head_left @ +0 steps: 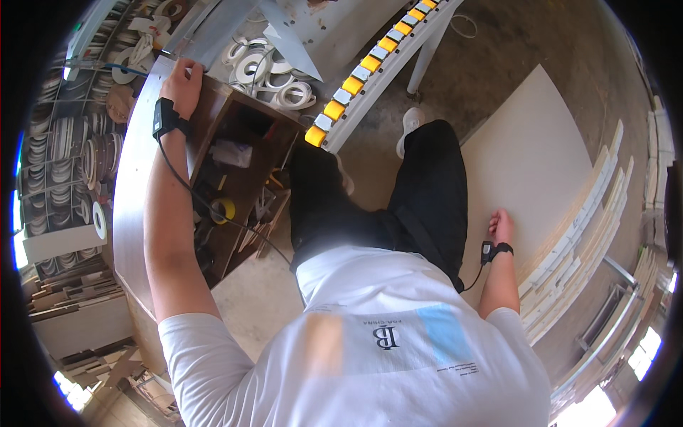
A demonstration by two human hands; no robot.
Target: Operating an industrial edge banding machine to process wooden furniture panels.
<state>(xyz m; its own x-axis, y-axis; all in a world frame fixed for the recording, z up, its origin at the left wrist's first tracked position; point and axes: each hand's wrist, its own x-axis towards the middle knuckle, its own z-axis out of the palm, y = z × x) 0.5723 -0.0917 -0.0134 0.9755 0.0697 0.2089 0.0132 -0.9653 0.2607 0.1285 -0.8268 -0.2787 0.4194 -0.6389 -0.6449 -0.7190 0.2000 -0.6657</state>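
My left hand [183,89] is on the far end of the white top of a dark wooden cabinet [211,107], its fingers bent and closed. Whatever lies under those fingers is hidden. Close by, several rolls of white edge banding [252,65] lie heaped beyond the cabinet's far end. My right hand [502,226] hangs low by my right thigh with its fingers curled in, and nothing shows in it. Below it lies a large pale board [533,142]. Each wrist wears a black strap with a small box and a cable.
A conveyor rail with yellow rollers [370,62] slants away ahead of me. Racks of banding rolls [60,171] line the left side. The cabinet's open shelves hold a yellow tape roll [223,210]. Long pale strips [583,228] are stacked at the right.
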